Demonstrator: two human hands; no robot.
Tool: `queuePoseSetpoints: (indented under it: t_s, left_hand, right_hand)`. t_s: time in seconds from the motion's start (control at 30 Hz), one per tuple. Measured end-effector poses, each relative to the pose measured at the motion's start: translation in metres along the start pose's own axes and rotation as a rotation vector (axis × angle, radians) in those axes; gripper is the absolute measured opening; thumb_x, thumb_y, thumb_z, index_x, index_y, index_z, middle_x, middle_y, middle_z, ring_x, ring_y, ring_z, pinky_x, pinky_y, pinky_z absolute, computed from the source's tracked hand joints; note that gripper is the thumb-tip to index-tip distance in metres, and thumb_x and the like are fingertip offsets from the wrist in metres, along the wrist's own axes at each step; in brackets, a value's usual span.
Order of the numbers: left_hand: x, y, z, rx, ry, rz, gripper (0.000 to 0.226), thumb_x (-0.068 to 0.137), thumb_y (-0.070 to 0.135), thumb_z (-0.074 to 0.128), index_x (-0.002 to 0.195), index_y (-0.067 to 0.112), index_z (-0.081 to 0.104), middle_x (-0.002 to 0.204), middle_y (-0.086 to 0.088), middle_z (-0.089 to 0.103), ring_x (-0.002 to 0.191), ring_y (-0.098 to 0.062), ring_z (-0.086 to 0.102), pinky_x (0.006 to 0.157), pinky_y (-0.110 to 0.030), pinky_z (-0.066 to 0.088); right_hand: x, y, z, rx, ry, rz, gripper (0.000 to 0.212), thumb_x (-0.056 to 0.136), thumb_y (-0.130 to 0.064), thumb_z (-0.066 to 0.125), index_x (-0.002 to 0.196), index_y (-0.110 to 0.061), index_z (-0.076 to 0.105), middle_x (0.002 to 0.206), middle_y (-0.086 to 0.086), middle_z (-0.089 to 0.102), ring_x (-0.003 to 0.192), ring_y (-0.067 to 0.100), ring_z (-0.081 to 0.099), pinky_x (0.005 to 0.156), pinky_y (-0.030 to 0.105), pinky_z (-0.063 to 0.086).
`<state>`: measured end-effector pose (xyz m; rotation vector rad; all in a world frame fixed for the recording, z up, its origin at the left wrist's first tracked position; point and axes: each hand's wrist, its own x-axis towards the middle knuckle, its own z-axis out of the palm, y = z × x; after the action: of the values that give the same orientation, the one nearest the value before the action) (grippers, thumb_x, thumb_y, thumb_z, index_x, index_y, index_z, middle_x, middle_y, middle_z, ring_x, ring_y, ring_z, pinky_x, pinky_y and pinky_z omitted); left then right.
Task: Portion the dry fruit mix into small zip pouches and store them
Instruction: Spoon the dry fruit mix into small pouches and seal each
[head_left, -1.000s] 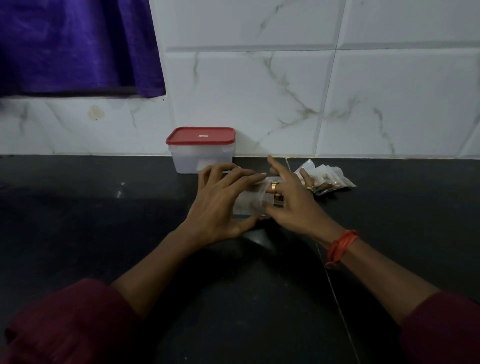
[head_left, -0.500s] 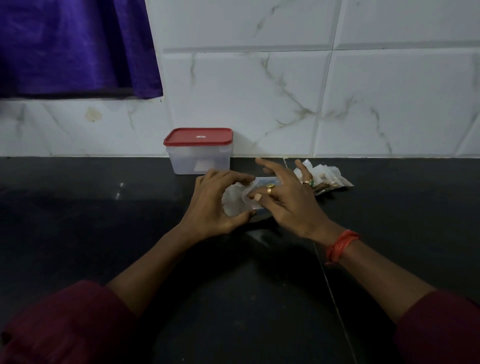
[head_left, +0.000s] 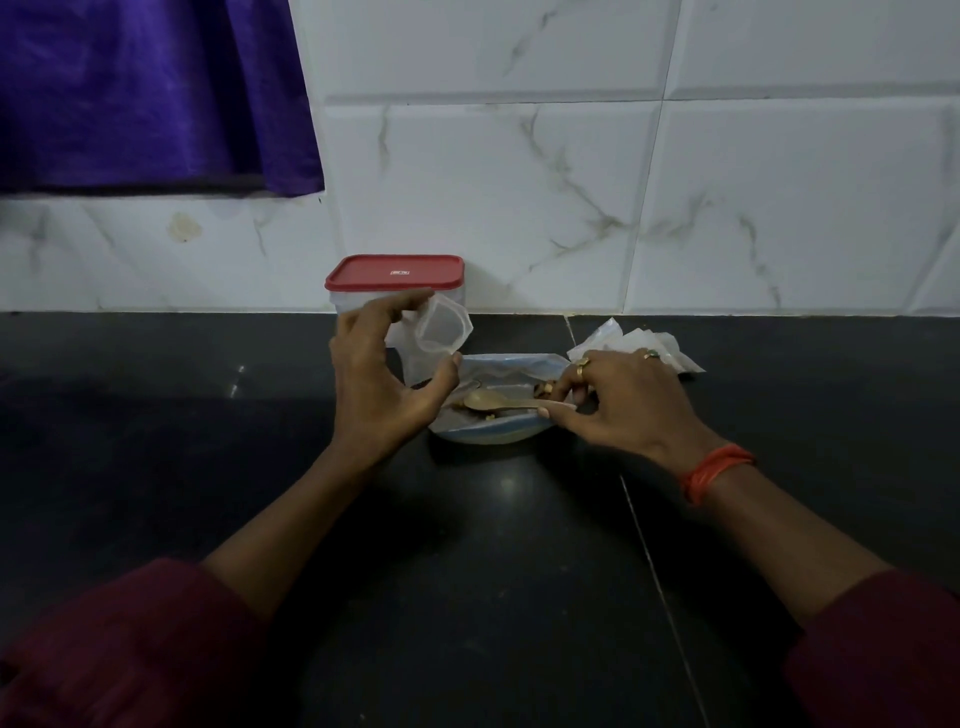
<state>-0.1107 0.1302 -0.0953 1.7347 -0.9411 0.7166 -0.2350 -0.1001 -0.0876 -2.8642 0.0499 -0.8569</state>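
Aloft, pouch (head_left: 441, 330) in left hand (head_left: 382, 374)

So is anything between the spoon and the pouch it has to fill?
Nothing visible does. The right hand holds the spoon just below and right of the pouch, which the left hand holds open. Only the left thumb, at the pouch's lower edge, is close to that path.

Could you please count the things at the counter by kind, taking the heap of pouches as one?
Red-lidded container: 1
Zip pouch, held by left hand: 1
Bag of dry fruit mix: 1
Spoon, held by right hand: 1
Heap of pouches: 1
Total: 5
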Motion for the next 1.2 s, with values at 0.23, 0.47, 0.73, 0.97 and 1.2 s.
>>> queuePoseSetpoints:
  t_s: [0.23, 0.47, 0.73, 0.97, 1.2]
  left_hand:
    - [-0.002, -0.005, -0.001, 0.022, -0.071, -0.024, 0.066, 0.077, 0.052, 0.077, 0.132, 0.021, 0.058, 0.128, 0.006, 0.061, 0.12, -0.018, 0.05, 0.097, -0.046, 0.043]
    - [-0.008, -0.011, 0.004, -0.042, -0.145, -0.076, 0.064, 0.078, 0.055, 0.074, 0.133, 0.024, 0.06, 0.128, 0.009, 0.061, 0.119, -0.014, 0.051, 0.096, -0.051, 0.048]
    - [-0.009, -0.015, 0.007, -0.071, -0.248, 0.009, 0.06, 0.081, 0.047, 0.078, 0.132, 0.022, 0.061, 0.125, 0.008, 0.065, 0.117, -0.016, 0.059, 0.096, -0.05, 0.05]
    - [-0.01, -0.009, 0.006, -0.144, -0.273, 0.014, 0.057, 0.082, 0.041, 0.076, 0.132, 0.016, 0.061, 0.124, 0.004, 0.066, 0.116, -0.014, 0.061, 0.093, -0.045, 0.055]
    - [-0.012, -0.006, 0.006, -0.158, -0.264, 0.009, 0.055, 0.081, 0.044, 0.076, 0.128, 0.018, 0.064, 0.12, 0.006, 0.066, 0.112, -0.012, 0.061, 0.091, -0.043, 0.056]
  right_hand:
    - [0.004, -0.004, 0.01, 0.297, 0.116, 0.097, 0.015, 0.083, -0.034, 0.076, 0.098, -0.034, 0.074, 0.079, -0.018, 0.07, 0.07, 0.001, 0.061, 0.071, 0.031, 0.054]
    - [0.004, -0.008, 0.007, 0.139, 0.35, -0.097, 0.015, 0.084, -0.029, 0.067, 0.096, -0.031, 0.076, 0.071, -0.019, 0.065, 0.07, -0.004, 0.052, 0.087, 0.027, 0.026]
    - [0.004, 0.013, -0.01, -0.168, 0.461, -0.375, 0.012, 0.084, -0.017, 0.064, 0.087, -0.016, 0.076, 0.078, -0.003, 0.071, 0.071, 0.018, 0.067, 0.097, 0.04, 0.034]
    - [0.009, 0.016, -0.013, -0.262, 0.317, -0.462, 0.02, 0.086, -0.018, 0.059, 0.087, -0.018, 0.079, 0.076, 0.0, 0.069, 0.07, 0.021, 0.066, 0.098, 0.039, 0.034]
    - [0.01, 0.018, -0.009, -0.266, 0.159, -0.432, 0.018, 0.082, -0.021, 0.063, 0.088, -0.017, 0.08, 0.075, 0.003, 0.069, 0.069, 0.023, 0.066, 0.1, 0.038, 0.037]
